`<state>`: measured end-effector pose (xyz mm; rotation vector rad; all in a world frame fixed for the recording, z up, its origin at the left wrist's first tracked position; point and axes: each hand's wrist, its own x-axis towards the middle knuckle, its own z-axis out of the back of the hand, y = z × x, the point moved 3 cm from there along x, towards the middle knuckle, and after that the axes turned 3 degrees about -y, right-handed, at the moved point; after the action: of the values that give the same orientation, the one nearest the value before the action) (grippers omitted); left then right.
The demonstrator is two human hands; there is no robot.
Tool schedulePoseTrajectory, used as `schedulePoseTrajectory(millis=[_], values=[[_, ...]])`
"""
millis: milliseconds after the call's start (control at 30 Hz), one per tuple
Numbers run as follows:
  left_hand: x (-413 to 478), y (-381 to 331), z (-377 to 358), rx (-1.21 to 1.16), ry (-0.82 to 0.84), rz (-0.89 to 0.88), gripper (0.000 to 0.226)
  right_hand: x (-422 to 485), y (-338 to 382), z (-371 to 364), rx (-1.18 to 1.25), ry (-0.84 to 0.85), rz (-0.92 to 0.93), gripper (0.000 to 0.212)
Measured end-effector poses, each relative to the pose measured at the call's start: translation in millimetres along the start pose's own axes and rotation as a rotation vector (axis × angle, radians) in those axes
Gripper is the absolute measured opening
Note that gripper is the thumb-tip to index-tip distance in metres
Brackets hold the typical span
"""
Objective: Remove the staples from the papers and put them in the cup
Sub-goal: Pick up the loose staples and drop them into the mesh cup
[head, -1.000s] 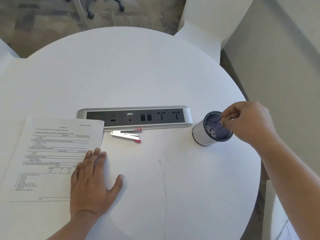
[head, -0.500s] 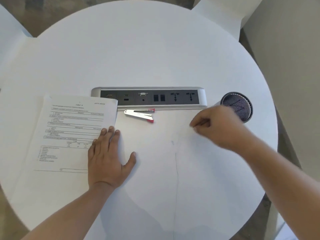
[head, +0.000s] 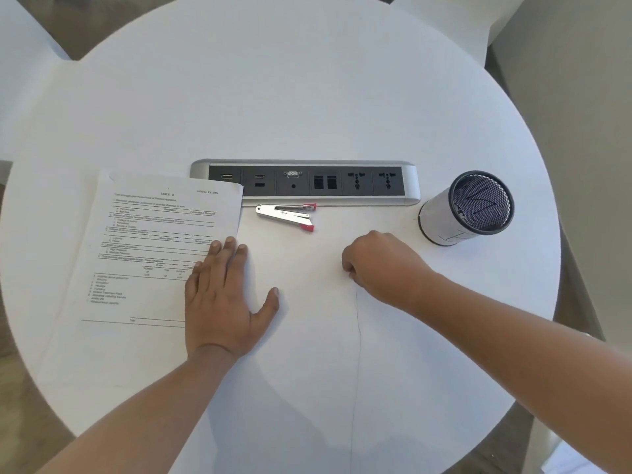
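Left hand [head: 222, 302]: flat, fingers straight, pressed on the papers [head: 154, 241].
Right hand [head: 379, 265]: curled on the table [head: 307, 97] near the cup [head: 468, 208]; any catch inside stayed hidden.
Papers: lay left, corner over the socket strip [head: 304, 181].
Cup: stood upright, far right.
Staple remover [head: 285, 215]: lay just before the strip.

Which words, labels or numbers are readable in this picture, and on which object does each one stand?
"TABLE B": heading of the paper.
"ANNUAL RETURN": same paper, upper right corner.
Other printed lines there: too blurred to read.
Pen marks on the cup: not legible.
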<state>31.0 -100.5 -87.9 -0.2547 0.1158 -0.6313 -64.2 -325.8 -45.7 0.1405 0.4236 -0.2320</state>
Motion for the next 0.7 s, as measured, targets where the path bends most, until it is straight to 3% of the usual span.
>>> schedulePoseTrajectory(millis=[500,567,700], values=[[0.5,0.4,0.9,-0.005,0.008,0.001,0.083,-16.8,-4.7,-3.6,-0.022,-0.062,0.116,0.011],[0.4,0.6,1.2,-0.002,0.009,0.002,0.084,-17.7,-6.7,-4.5,0.098,-0.077,0.052,0.01],[-0.1,0.1,0.6,-0.003,0.011,0.006,0.084,-26.6,-22.6,20.5,0.569,-0.195,-0.24,0.008]])
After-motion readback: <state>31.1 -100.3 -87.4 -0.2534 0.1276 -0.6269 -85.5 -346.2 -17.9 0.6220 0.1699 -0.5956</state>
